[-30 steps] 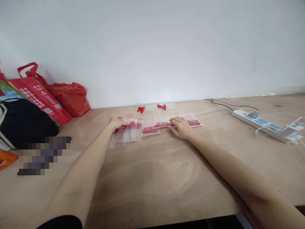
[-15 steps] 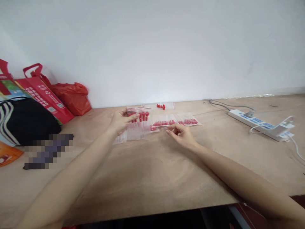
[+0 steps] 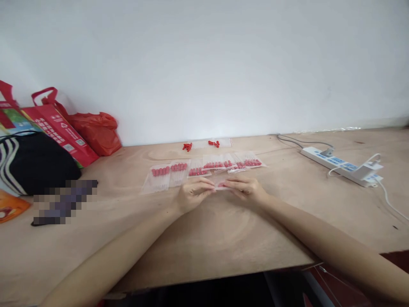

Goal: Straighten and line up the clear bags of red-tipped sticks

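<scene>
Bags crowd the left edge of your table (image 3: 223, 238): a red tote (image 3: 57, 128), a red plastic bag (image 3: 96, 132) and a black bag (image 3: 35, 166). Toward the right edge lies a power strip (image 3: 338, 166). Near the back edge sit loose red pieces (image 3: 188, 146). A row of clear pouches (image 3: 179, 172) lies flat, each holding red pieces. Your left hand (image 3: 191, 194) and right hand (image 3: 247, 187) meet mid-table, fingertips pinching one small clear pouch (image 3: 221, 186) with red inside, just before the row, forearms low.
</scene>
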